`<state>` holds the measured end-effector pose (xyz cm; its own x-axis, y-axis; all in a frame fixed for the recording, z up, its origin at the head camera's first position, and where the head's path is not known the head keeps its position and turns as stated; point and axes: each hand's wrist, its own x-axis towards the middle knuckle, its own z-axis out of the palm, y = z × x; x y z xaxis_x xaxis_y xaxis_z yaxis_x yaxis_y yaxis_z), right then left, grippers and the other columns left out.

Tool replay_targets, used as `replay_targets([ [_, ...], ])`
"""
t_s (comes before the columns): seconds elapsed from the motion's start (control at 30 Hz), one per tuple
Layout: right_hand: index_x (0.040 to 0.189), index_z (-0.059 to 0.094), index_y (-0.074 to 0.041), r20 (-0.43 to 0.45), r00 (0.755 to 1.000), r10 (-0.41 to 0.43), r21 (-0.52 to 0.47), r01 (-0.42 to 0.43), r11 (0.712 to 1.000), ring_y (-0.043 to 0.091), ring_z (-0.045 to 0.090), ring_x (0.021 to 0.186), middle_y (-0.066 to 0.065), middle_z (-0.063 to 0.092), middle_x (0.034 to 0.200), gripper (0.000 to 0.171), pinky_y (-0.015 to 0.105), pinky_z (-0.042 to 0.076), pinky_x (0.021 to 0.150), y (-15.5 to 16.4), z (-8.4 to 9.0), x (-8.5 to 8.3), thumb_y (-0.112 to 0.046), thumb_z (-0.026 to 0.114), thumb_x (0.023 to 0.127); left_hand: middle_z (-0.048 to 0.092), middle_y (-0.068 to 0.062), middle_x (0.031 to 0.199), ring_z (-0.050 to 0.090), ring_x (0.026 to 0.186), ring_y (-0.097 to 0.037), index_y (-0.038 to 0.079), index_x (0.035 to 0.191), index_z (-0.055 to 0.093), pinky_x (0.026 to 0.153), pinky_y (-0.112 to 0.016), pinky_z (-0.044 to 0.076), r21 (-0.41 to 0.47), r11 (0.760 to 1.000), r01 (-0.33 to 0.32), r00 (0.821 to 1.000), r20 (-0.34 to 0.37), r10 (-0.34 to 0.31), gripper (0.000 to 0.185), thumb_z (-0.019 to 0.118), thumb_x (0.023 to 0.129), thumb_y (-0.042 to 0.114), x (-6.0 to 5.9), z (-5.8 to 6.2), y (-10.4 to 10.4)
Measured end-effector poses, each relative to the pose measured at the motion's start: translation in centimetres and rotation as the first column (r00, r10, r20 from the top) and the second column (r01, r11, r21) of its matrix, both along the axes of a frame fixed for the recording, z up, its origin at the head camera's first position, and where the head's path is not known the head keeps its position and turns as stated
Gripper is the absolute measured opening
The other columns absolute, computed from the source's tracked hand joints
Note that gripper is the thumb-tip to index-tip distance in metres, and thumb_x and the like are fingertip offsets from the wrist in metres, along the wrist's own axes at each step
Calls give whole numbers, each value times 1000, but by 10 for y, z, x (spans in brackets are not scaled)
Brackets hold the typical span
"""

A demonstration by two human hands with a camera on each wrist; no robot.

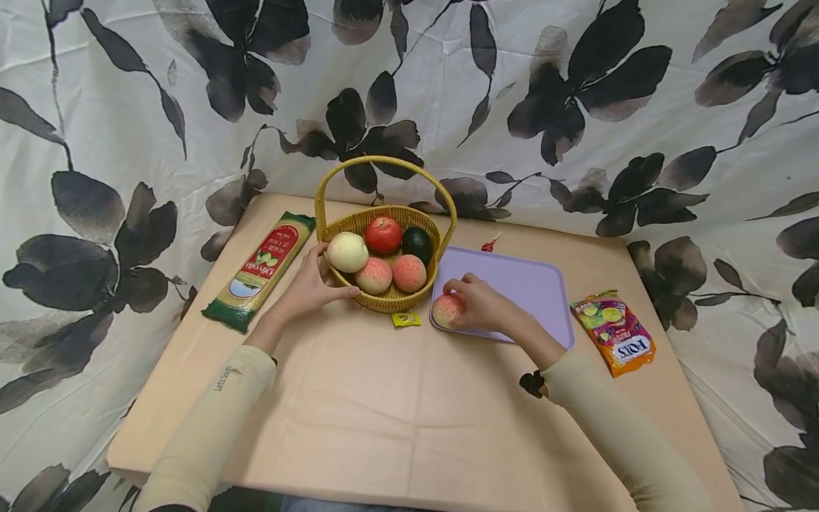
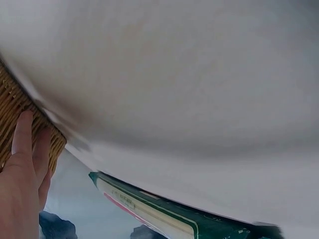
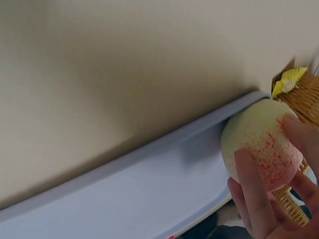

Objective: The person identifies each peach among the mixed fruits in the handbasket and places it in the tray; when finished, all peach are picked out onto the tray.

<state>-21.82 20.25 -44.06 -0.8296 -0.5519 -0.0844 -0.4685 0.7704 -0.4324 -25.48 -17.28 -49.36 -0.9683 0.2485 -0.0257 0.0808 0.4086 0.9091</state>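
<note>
My right hand (image 1: pixel 476 302) grips a peach (image 1: pixel 449 310) at the left end of a purple tray (image 1: pixel 518 284). In the right wrist view the peach (image 3: pixel 264 142) is pale yellow with red speckles, and fingers and thumb curl round it. My left hand (image 1: pixel 315 284) rests against the outer left side of a yellow woven basket (image 1: pixel 384 304) with a tall handle. Straight fingers lie along the basket wall (image 2: pixel 12 117) in the left wrist view. The basket holds a pale round fruit (image 1: pixel 348 252), a red tomato (image 1: pixel 384 235), a dark green avocado (image 1: pixel 417 245) and two more peaches (image 1: pixel 374 276).
A green and gold Olivoila packet (image 1: pixel 265 270) lies left of the basket. A small yellow wrapped sweet (image 1: pixel 406 319) sits before the basket. Behind the tray lies a red wrapped sweet (image 1: pixel 490 243). A FOX'S candy bag (image 1: pixel 616 333) is to the tray's right.
</note>
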Motion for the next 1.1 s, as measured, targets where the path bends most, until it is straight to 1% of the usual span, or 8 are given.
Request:
replay_targets([
  [0.27,122,63,-9,-7,1000,-28,3,28,1000,28,57,95,17,57,107,55,44,55,82,-6,-1,5,-13,88,73,13,-25,165,28,157,-36,8,163,7,126,-53,34,6,1000,-3,1000,9,3,121,91,81,36,0,-1,-1],
  [0.37,126,62,-14,6,998,-58,42,57,997,28,59,96,15,57,112,57,46,57,82,-6,-1,6,-19,90,77,13,-26,165,27,158,-37,8,163,7,127,-54,32,-5,1000,-8,1000,18,8,121,91,81,36,1,2,0],
  [0.5,129,61,-20,9,995,-98,96,97,991,29,61,97,12,57,116,59,50,59,77,-7,0,8,-27,91,78,13,-26,165,26,158,-37,8,163,7,127,-54,31,-12,1000,-8,1000,18,8,121,91,81,38,1,2,0],
  [0.6,129,60,-20,3,994,-105,108,104,989,30,63,97,12,57,118,60,51,59,75,-7,1,9,-28,91,78,14,-26,165,27,157,-37,8,163,8,127,-54,32,-20,1000,-8,1000,9,8,122,92,80,40,0,0,0],
  [0.77,135,60,-18,4,995,-102,124,100,987,32,64,100,14,58,125,65,54,60,79,-7,5,8,-30,91,78,14,-26,165,28,157,-38,8,163,8,127,-55,32,-33,999,-9,1000,8,9,123,91,80,41,1,1,0],
  [0.9,140,59,-17,-12,996,-90,128,91,988,33,65,100,15,57,132,70,54,60,78,-11,22,4,-31,91,79,13,-26,166,29,157,-37,8,163,7,126,-54,34,-27,1000,-5,1000,9,5,123,91,80,41,1,2,0],
  [1.0,140,59,-17,-33,997,-65,121,69,990,33,65,103,15,57,134,69,52,60,80,-26,45,-3,-33,90,81,12,-26,166,29,157,-37,9,163,7,126,-53,34,-18,1000,-3,1000,5,4,122,91,80,40,1,2,0],
  [1.1,140,59,-16,-33,999,-13,125,17,992,31,63,107,14,58,132,67,50,60,86,-52,73,-13,-34,89,84,11,-26,167,28,158,-37,8,163,7,126,-53,34,9,1000,-1,1000,2,1,121,92,80,36,3,1,0],
])
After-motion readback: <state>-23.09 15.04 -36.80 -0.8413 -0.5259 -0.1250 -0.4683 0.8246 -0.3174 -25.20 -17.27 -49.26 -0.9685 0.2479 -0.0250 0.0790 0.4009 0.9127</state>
